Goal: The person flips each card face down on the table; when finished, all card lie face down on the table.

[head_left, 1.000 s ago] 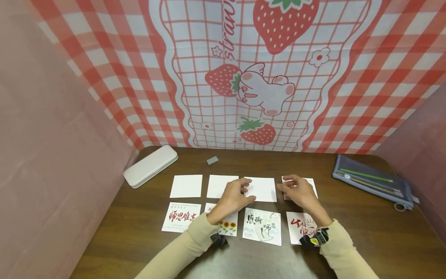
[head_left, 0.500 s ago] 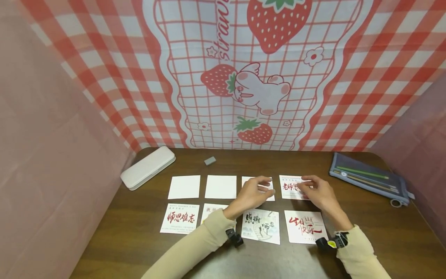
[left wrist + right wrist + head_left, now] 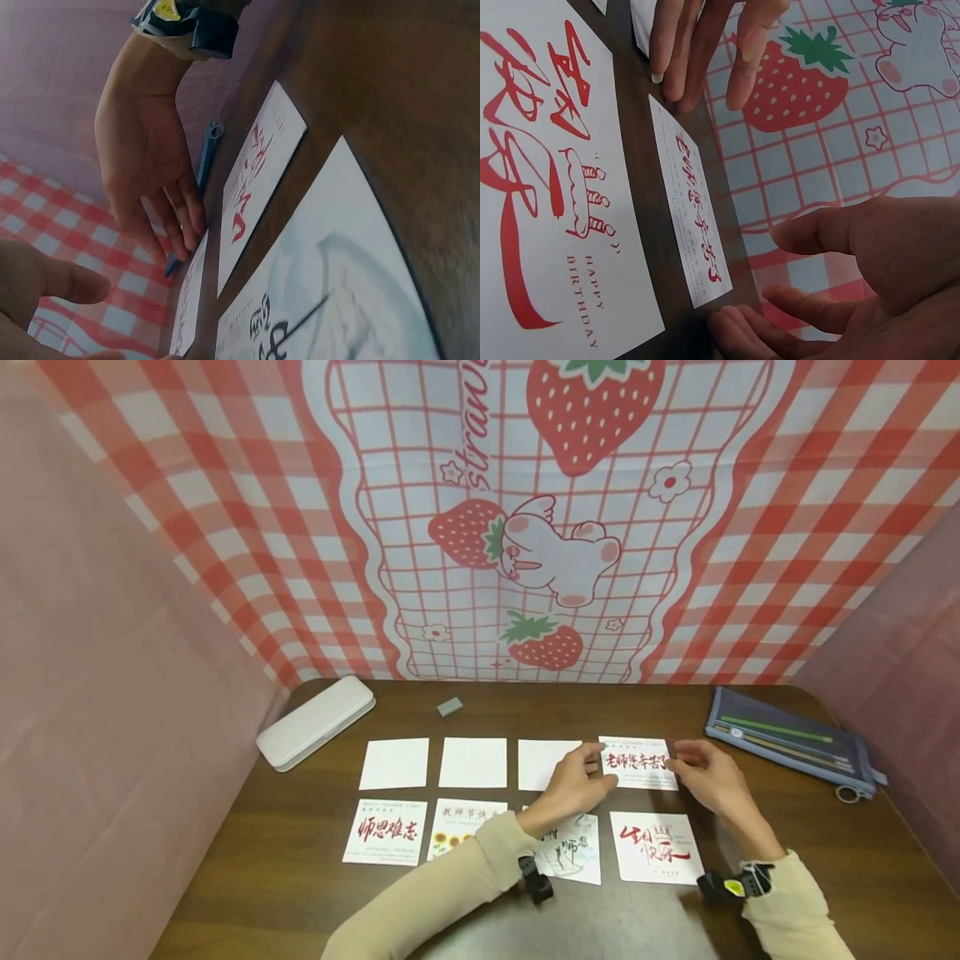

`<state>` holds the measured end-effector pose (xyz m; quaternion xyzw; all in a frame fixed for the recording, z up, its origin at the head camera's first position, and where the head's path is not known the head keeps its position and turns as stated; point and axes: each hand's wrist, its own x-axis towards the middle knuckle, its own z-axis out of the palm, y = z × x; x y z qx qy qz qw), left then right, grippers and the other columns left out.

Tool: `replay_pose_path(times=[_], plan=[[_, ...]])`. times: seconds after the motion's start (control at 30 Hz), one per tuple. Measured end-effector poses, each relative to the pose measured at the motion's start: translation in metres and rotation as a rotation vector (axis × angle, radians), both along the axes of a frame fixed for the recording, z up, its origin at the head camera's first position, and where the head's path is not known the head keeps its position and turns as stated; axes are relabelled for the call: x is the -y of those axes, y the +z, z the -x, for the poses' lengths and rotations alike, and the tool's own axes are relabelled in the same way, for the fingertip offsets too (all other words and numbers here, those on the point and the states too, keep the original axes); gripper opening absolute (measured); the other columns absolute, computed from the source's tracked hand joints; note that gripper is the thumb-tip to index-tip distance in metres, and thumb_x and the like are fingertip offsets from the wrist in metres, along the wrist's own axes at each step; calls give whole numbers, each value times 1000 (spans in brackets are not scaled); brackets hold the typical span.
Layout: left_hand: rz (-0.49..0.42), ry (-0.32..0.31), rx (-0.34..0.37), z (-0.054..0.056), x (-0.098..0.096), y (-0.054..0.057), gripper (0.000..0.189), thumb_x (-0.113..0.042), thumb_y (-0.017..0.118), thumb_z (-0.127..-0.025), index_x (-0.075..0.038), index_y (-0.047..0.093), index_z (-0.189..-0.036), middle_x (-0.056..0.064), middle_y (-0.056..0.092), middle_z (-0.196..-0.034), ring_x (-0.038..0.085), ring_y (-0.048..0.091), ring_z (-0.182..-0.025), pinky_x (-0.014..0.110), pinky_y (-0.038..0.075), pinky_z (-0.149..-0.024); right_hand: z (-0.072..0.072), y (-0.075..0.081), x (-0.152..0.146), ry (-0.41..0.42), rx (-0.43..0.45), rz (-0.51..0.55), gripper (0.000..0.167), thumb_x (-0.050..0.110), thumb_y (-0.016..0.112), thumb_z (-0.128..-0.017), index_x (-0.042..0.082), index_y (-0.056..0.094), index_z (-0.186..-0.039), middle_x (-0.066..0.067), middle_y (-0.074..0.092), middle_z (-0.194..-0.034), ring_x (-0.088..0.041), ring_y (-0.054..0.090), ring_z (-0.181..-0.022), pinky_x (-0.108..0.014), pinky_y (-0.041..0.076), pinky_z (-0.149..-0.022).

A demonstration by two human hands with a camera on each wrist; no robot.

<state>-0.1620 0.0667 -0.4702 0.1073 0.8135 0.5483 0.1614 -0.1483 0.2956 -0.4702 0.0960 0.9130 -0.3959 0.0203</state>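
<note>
In the head view, a white card with red lettering (image 3: pixel 637 763) lies at the right end of the back row. My left hand (image 3: pixel 574 785) is at its left edge, fingertips beside the card and overlapping a blank card (image 3: pixel 542 762). At the right edge is my right hand (image 3: pixel 712 778), its fingers loosely bent. The right wrist view shows the lettered card (image 3: pixel 690 206) flat on the table between the left fingers (image 3: pixel 697 52) and the right hand (image 3: pixel 855 292). Nearer me lies a birthday card (image 3: pixel 656 850); a card with black lettering (image 3: pixel 573 856) is partly behind the left wrist.
Two more blank cards (image 3: pixel 393 764) continue the back row leftward. A red-lettered card (image 3: pixel 385 832) and a sunflower card (image 3: pixel 453 835) lie in front. Behind stand a white case (image 3: pixel 317 724), a grey eraser (image 3: pixel 450 707) and a blue mesh pencil pouch (image 3: pixel 791 742). A checked cloth (image 3: pixel 555 568) hangs behind.
Both hands have moved right. The left has gone from over the blank cards to the lettered card's left edge; the right has slid off that card to its right edge, uncovering the lettering.
</note>
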Motion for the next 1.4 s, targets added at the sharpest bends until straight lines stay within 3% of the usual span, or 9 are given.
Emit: replay_pose_path(times=[0.1,0.33,0.47,0.8,0.97,1.17,1.27,1.4], plan=[[10,26,16,-2,-6,0,61,-19,70,-93,-9,52,-151,18,58,-149,32,60,-137,39,54,-112,1,-1,-1,6,25,49,52,20,63,-103,-11,50,-142,-38,58,-136,-43,67,-114,-16,53,-72],[-8,95,8,0,-18,-1,63,-15,73,-89,-7,53,-149,22,60,-147,34,62,-135,36,54,-111,2,-3,-1,-12,55,149,54,16,60,-104,-14,42,-145,-40,53,-137,-20,71,-98,-20,61,-75],[-21,136,-4,1,-22,-5,61,-14,74,-88,-6,55,-146,23,63,-143,34,63,-133,36,54,-112,2,-4,0,-9,62,170,56,18,61,-105,-14,41,-146,-39,52,-139,-16,71,-97,-19,61,-77],[-30,136,20,-1,-22,-5,61,-14,73,-88,-9,55,-147,21,61,-146,32,59,-138,38,51,-116,3,-6,0,-16,50,255,55,16,59,-105,-17,40,-145,-37,54,-135,3,62,-87,-17,61,-76],[-34,118,21,-2,-21,-4,63,-15,75,-88,-10,54,-148,21,60,-147,32,60,-138,37,52,-115,7,-9,-12,-5,99,421,58,16,50,-109,-19,31,-150,-17,66,-121,12,61,-87,-17,62,-80],[-49,84,36,-5,-19,-2,71,-23,79,-88,-16,49,-152,19,55,-153,32,58,-140,38,53,-113,9,-6,-22,2,133,533,63,21,49,-110,-17,25,-153,14,65,-103,10,64,-89,-17,61,-82],[-52,75,25,-7,-18,-2,73,-28,81,-88,-18,48,-153,18,55,-153,31,58,-140,37,53,-113,10,-1,-26,15,115,652,52,19,52,-110,-12,36,-148,20,69,-97,5,68,-89,-18,62,-80],[-76,65,31,-9,-19,-2,72,-37,79,-91,-19,47,-153,15,59,-149,28,60,-137,33,53,-111,11,5,-30,78,88,838,19,12,52,-109,14,61,-126,18,75,-98,0,71,-90,-17,62,-79]])
